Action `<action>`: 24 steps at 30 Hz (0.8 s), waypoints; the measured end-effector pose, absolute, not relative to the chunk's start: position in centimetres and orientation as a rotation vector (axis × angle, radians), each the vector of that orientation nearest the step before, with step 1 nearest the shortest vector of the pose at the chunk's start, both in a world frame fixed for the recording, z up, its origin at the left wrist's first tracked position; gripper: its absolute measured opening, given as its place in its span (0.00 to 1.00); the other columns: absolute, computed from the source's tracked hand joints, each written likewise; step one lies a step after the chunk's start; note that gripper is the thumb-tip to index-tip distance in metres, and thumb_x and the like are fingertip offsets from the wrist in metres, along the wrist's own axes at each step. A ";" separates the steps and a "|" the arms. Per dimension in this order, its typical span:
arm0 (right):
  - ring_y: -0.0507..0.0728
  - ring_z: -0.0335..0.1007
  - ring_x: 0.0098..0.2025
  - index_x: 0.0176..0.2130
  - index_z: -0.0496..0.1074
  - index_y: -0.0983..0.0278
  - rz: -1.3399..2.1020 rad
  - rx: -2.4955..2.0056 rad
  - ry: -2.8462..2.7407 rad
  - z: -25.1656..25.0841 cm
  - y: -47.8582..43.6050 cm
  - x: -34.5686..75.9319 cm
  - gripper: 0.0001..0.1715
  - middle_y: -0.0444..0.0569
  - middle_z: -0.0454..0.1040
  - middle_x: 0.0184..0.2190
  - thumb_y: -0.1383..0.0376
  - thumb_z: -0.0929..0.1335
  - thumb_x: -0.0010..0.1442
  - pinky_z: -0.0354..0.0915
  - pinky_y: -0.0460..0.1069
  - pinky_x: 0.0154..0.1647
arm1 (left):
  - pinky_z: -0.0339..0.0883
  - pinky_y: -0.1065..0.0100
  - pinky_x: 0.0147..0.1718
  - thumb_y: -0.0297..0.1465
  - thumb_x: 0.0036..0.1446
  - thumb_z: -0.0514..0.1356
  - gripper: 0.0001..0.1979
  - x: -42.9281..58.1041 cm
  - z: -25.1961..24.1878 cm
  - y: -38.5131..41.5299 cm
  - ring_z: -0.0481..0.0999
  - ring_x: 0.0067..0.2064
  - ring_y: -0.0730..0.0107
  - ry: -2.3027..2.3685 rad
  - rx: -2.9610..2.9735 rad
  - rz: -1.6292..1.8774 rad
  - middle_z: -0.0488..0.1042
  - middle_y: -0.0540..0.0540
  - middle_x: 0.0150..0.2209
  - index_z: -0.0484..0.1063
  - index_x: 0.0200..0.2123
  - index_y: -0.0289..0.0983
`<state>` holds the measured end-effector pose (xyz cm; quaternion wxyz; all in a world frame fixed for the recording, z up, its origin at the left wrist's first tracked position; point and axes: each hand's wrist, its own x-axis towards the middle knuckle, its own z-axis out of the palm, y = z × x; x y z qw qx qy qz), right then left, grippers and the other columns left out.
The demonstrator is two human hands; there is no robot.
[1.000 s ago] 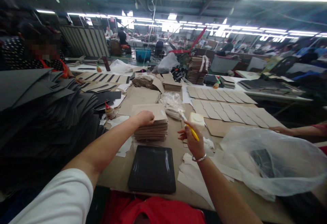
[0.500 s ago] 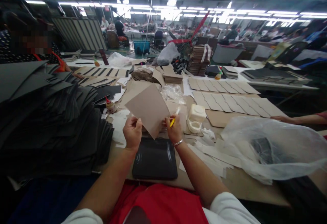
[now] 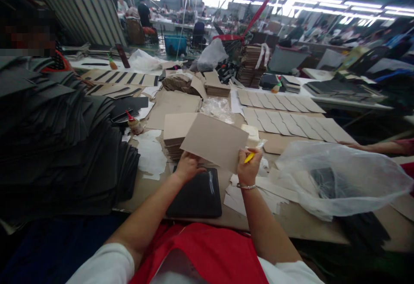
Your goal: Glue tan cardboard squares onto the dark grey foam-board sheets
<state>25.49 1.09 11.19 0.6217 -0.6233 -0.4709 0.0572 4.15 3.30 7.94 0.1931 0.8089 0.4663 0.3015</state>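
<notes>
A flat grey-brown cardboard sheet [image 3: 215, 139] is tilted up in front of me. My right hand [image 3: 249, 165] pinches its right edge and also grips a slim yellow tool [image 3: 249, 157] with a whitish end, its kind unclear. At the sheet's lower left edge is my left hand [image 3: 188, 168], thumb stretched out below the edge and apart from the fingers. The fingertips are partly hidden by the sheet. Behind it stands a stack of similar cardboard pieces [image 3: 174, 143]. Beneath my hands lies a glossy black panel [image 3: 196, 197] on the table.
Dark sheets [image 3: 64, 146] are piled high at left, near a red-tipped glue bottle [image 3: 134, 124]. Paper scraps [image 3: 237, 195] and a clear plastic bag [image 3: 349, 180] lie at right. Cardboard rows [image 3: 291, 124] reach another person's hand [image 3: 355, 145]. Another person is at far left.
The cardboard sheet has turned and moved right with my right hand. My left hand has shifted right and lower, its thumb now off the sheet. The cardboard stack behind is more exposed.
</notes>
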 end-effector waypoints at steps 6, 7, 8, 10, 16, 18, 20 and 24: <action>0.50 0.62 0.32 0.39 0.55 0.61 -0.059 -1.409 -0.910 13.7 1.3 30.5 0.15 0.42 0.61 0.32 0.57 0.64 0.56 0.63 0.49 0.38 | 0.61 0.56 0.47 0.35 0.56 0.57 0.16 5.2 7.6 6.2 0.69 0.51 0.54 1.566 2.707 0.341 0.70 0.36 0.48 0.67 0.47 0.35; 0.50 0.62 0.32 0.39 0.56 0.61 -0.085 -1.404 -0.883 14.2 0.9 31.1 0.15 0.42 0.60 0.32 0.57 0.64 0.56 0.63 0.50 0.38 | 0.63 0.58 0.43 0.38 0.58 0.55 0.15 5.2 7.4 6.1 0.71 0.47 0.55 1.673 2.620 0.305 0.72 0.37 0.44 0.68 0.44 0.34; 0.50 0.62 0.33 0.39 0.56 0.61 -0.104 -1.398 -0.857 14.5 0.4 31.7 0.15 0.42 0.60 0.33 0.57 0.65 0.56 0.63 0.50 0.38 | 0.64 0.60 0.41 0.40 0.59 0.52 0.16 5.0 7.0 5.9 0.72 0.44 0.56 1.786 2.511 0.286 0.72 0.37 0.41 0.69 0.41 0.34; 0.50 0.62 0.33 0.39 0.56 0.61 -0.111 -1.388 -0.821 15.0 -0.7 32.5 0.15 0.42 0.60 0.33 0.57 0.65 0.56 0.63 0.50 0.38 | 0.64 0.63 0.39 0.43 0.60 0.50 0.19 4.2 5.8 5.7 0.73 0.42 0.58 1.987 2.272 0.305 0.72 0.37 0.41 0.69 0.41 0.33; 0.50 0.62 0.33 0.38 0.59 0.62 -0.081 -1.388 -0.793 14.6 -3.0 33.2 0.16 0.41 0.60 0.32 0.58 0.68 0.53 0.63 0.50 0.39 | 0.64 0.64 0.42 0.42 0.53 0.59 0.21 1.7 1.8 6.1 0.74 0.44 0.56 2.072 1.688 0.698 0.74 0.35 0.41 0.68 0.44 0.31; 0.51 0.62 0.32 0.38 0.59 0.62 -0.088 -1.375 -0.799 14.6 -3.4 33.1 0.16 0.41 0.61 0.32 0.58 0.68 0.52 0.63 0.51 0.39 | 0.65 0.64 0.41 0.38 0.54 0.58 0.15 1.9 1.5 5.9 0.74 0.42 0.60 1.905 1.653 0.915 0.75 0.38 0.39 0.70 0.40 0.33; 0.52 0.62 0.32 0.38 0.60 0.61 -0.113 -1.370 -0.802 14.9 -3.7 33.1 0.16 0.42 0.61 0.32 0.58 0.68 0.53 0.63 0.52 0.39 | 0.65 0.66 0.41 0.35 0.55 0.57 0.10 2.5 2.0 5.1 0.74 0.40 0.65 1.744 1.705 1.024 0.76 0.42 0.36 0.72 0.36 0.35; 0.54 0.63 0.34 0.35 0.62 0.59 -0.219 -1.367 -0.788 16.3 -4.7 33.4 0.12 0.44 0.61 0.33 0.60 0.69 0.52 0.62 0.56 0.41 | 0.65 0.71 0.37 0.35 0.54 0.58 0.07 3.6 5.8 3.1 0.73 0.34 0.71 1.424 1.812 1.259 0.75 0.48 0.31 0.72 0.33 0.38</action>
